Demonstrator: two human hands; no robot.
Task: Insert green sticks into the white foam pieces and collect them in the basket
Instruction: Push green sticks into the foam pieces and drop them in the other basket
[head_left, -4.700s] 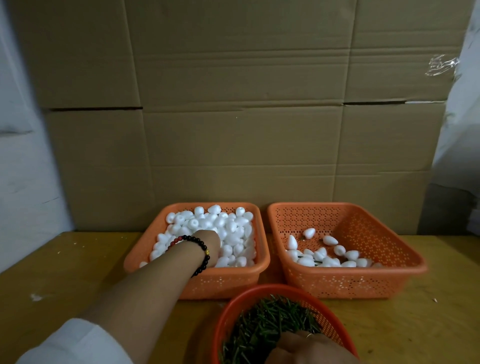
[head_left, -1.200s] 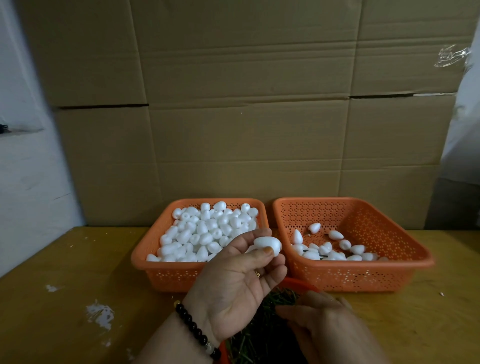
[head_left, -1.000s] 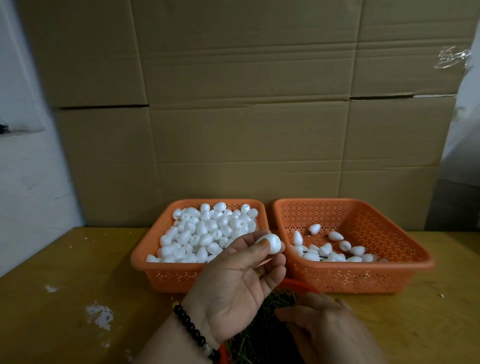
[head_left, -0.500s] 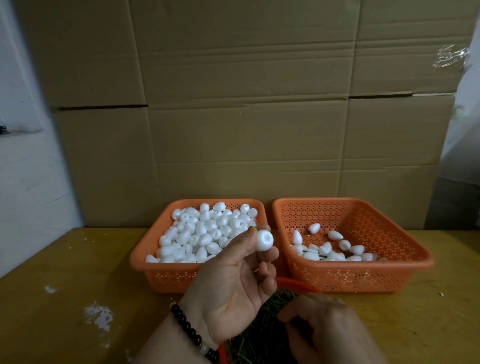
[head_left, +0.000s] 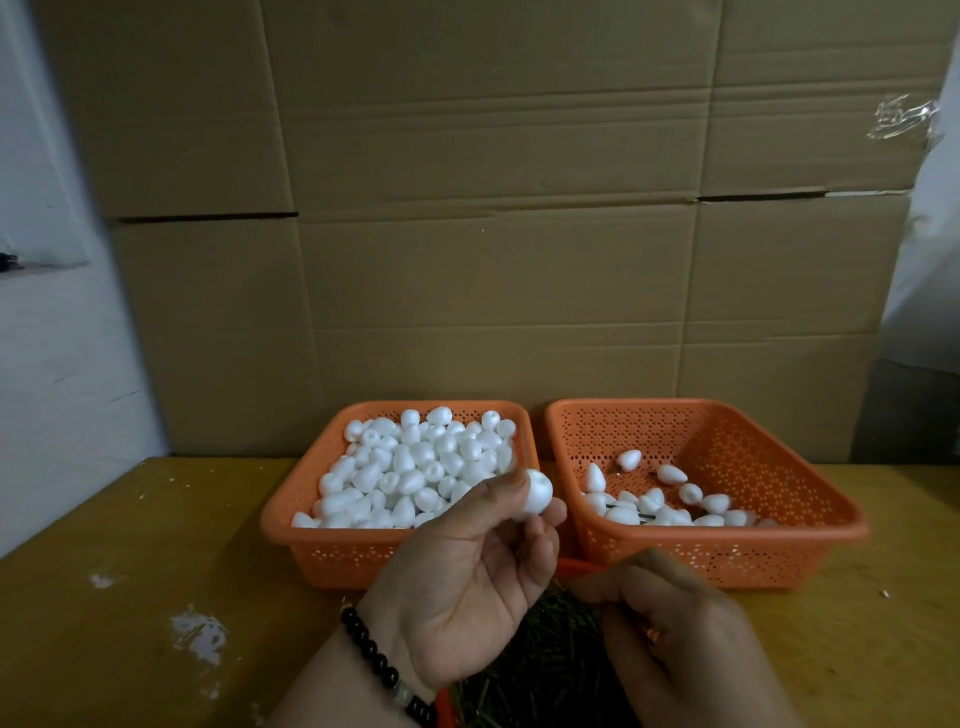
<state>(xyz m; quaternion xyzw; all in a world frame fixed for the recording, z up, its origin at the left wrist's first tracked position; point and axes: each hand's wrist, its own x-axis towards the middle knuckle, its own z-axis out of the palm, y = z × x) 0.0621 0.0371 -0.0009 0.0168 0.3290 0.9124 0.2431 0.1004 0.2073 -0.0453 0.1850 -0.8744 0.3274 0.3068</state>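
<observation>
Packing workshop: cardboard cartons (head_left: 493, 218) stacked behind wooden worktable (head_left: 130, 597)

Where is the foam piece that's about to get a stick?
In the head view, the foam piece sits centre frame, pinched by the left hand, raised before the gap between the two orange baskets.

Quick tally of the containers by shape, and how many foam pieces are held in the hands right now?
Rectangular orange baskets: 2, left basket and right basket
Round orange basket of green sticks: 1
Foam piece pinched by left hand: 1
Total: 4
</observation>
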